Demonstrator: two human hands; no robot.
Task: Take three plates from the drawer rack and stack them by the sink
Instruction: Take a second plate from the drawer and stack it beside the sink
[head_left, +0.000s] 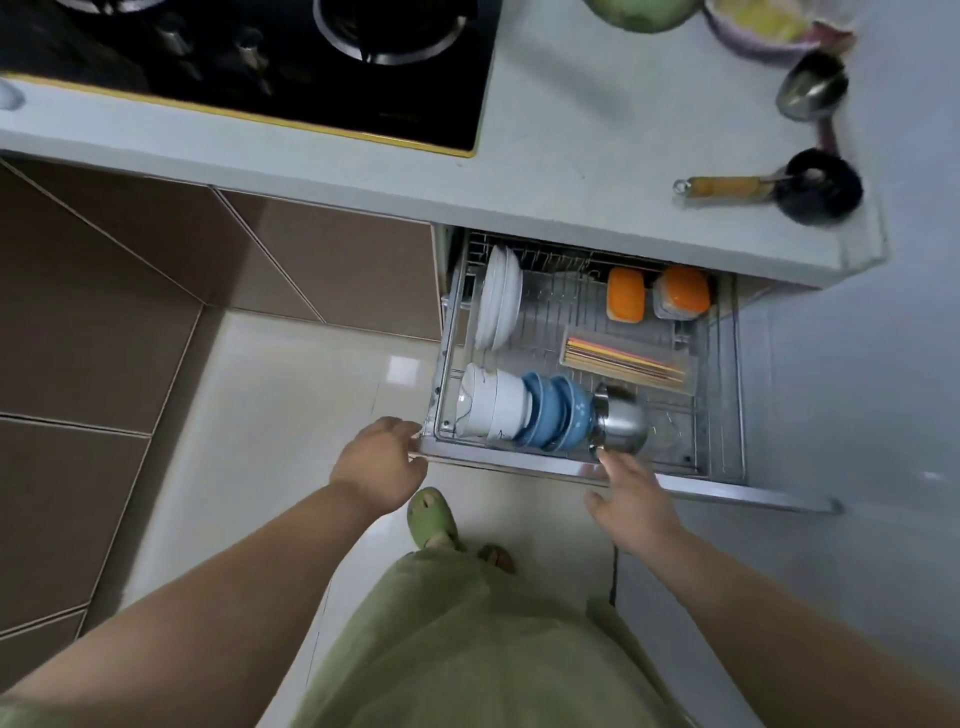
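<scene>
The drawer rack (719, 374) is pulled out from under the countertop (571, 135). Several white plates (498, 296) stand on edge in its back left corner. My left hand (379, 462) is at the left end of the drawer front (727, 493), with fingers over the corner and thumb below it. My right hand (634, 504) hovers over the front edge with fingers spread, just in front of a steel bowl (621, 421). Both hands are well short of the plates. No sink is in view.
White bowls (493, 405) and blue bowls (558, 413) lie nested along the rack's front. A chopstick tray (623, 361) and two orange-lidded containers (626, 301) sit behind them. On the counter are a black hob (311, 62), a ladle (810, 85) and a brush (821, 187).
</scene>
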